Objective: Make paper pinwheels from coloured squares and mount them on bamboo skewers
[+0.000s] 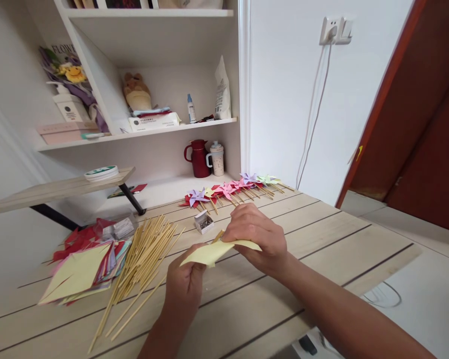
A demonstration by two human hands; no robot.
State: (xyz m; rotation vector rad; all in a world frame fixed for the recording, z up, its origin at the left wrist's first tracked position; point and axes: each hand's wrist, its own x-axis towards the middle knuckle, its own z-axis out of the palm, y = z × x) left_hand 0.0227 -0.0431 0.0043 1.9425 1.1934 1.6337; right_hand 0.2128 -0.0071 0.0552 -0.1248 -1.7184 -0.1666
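A pale yellow paper sheet [209,253], bent and slightly curled, is held above the table between both hands. My left hand [187,274] is closed on its left part, with the thumb at the near edge. My right hand [256,237] is closed over its far and right part, fingers curled behind. Just beyond the paper a short bit of wooden stick [218,235] shows by the right fingers; the rest of it is hidden. Behind the hands stands a small open box [204,222] of metal pins or fasteners.
Loose wooden sticks [145,254] lie left of my hands, beside a stack of coloured paper sheets [77,274]. Finished paper pinwheels [224,190] line the table's far edge. Behind are a red jug [199,158], a cup [217,158] and a small raised shelf [60,189].
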